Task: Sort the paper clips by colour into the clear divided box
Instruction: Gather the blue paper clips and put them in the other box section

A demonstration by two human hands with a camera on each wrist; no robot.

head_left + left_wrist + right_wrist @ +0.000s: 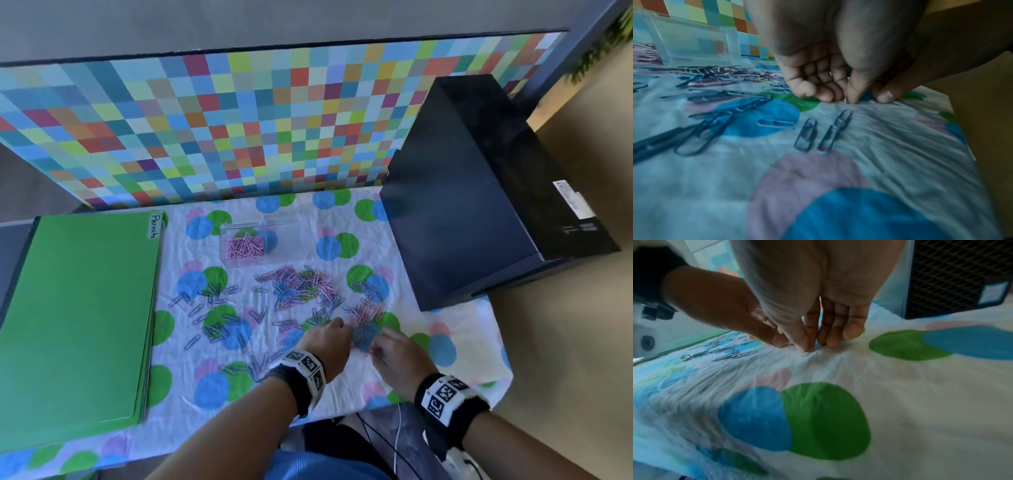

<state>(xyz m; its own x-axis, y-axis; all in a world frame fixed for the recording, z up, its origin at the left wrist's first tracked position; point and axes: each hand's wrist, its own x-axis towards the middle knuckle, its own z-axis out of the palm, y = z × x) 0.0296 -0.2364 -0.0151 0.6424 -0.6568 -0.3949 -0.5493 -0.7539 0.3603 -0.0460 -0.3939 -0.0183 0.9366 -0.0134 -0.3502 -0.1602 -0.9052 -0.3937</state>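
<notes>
Spotted cloth covers the counter [212, 407] – both hands work its near edge. Left hand [327, 342] pinches a clip; right hand [394, 356] curls fingertips down, grasp unclear. Loose paper clips [301, 291] lie at 12 o'clock, clear divided box [260, 240] beyond, at 11

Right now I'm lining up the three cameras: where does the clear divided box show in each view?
Head: the clear divided box sits upper centre, pink clips in its left compartment.
Left wrist: upper left, blurred, behind the clips.
Right wrist: not in view.
Shared landmark: the left hand at the spotted cloth.
</notes>
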